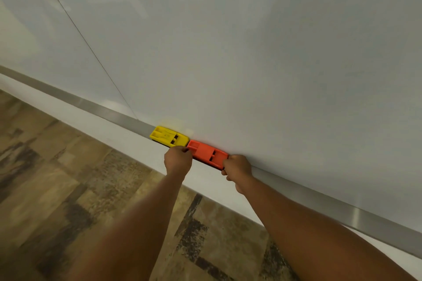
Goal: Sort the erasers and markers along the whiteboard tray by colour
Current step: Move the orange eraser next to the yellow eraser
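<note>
The orange plastic block eraser (208, 154) lies on the silver metal whiteboard tray (118, 116), end-on against a yellow plastic block eraser (169, 136) — left hand (178, 159) pinching its left end, right hand (237, 170) gripping its right — under the white whiteboard (251, 52).

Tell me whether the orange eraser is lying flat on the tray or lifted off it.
Flat on the tray: the orange eraser lies along the ledge, end-on to the yellow eraser, left hand and right hand gripping its ends.

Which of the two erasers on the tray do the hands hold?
The orange eraser: the left hand and right hand grip its two ends. The yellow eraser, beside it, is untouched.
</note>
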Demonstrator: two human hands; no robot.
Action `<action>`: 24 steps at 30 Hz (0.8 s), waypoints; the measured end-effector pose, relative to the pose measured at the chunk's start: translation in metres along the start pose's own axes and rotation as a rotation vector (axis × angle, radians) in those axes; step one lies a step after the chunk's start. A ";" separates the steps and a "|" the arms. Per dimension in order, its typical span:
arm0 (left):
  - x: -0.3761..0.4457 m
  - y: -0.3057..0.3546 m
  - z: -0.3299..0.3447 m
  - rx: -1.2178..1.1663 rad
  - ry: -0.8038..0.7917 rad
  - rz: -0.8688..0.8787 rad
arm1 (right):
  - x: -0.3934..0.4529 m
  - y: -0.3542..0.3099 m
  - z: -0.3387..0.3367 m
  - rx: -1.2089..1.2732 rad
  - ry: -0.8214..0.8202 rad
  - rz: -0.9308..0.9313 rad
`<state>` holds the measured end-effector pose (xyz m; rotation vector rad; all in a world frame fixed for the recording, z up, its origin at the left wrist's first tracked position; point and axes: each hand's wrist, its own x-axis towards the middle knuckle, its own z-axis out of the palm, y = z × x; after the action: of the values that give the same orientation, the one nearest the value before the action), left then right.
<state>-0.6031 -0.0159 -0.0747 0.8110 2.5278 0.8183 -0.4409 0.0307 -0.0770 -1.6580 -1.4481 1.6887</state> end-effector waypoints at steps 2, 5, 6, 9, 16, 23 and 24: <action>-0.002 0.000 0.000 0.063 0.014 0.040 | 0.001 0.001 0.003 0.010 0.015 0.001; -0.003 0.002 0.000 0.100 0.035 0.087 | 0.003 0.005 0.004 0.030 0.043 -0.001; -0.003 0.002 0.001 0.110 0.034 0.097 | 0.004 0.006 0.004 0.033 0.051 -0.002; -0.001 0.000 0.002 0.105 0.058 0.117 | 0.005 0.007 0.004 0.034 0.060 -0.006; -0.006 -0.002 0.002 0.121 0.072 0.158 | 0.007 0.010 -0.003 -0.087 0.041 -0.105; -0.039 0.013 0.017 0.133 -0.035 0.459 | -0.008 0.029 -0.048 -0.547 0.087 -0.500; -0.046 0.016 0.022 0.145 -0.074 0.503 | -0.012 0.033 -0.056 -0.621 0.084 -0.569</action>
<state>-0.5502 -0.0244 -0.0746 1.5341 2.3646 0.7329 -0.3752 0.0302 -0.0861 -1.3408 -2.2744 0.8968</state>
